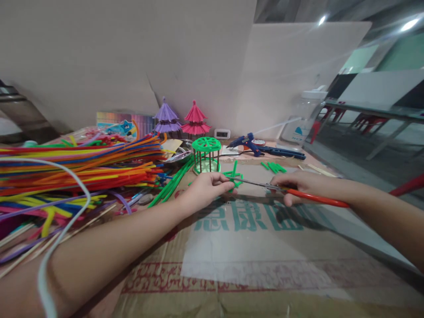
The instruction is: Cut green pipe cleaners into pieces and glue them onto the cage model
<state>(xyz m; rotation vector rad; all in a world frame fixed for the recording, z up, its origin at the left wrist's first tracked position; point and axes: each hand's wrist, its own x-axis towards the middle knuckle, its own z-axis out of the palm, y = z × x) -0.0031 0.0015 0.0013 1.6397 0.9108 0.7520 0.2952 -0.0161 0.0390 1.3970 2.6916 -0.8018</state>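
My left hand (205,187) is closed in a pinch on a small green pipe-cleaner piece (233,173) just above the cardboard sheet (251,247). My right hand (300,185) grips red-handled scissors (298,193), and their metal blades point left and reach the green piece. Just behind stands a small green pavilion model (206,154) with a wheel-shaped roof and dark posts. Short green cut pieces (273,167) lie to the right of it.
A big heap of coloured pipe cleaners (79,172) fills the left side, with long green ones (172,183) beside it. Purple (166,118) and pink (195,119) paper pagodas stand at the back wall. A blue glue gun (247,143) and a clear jar (303,117) sit back right.
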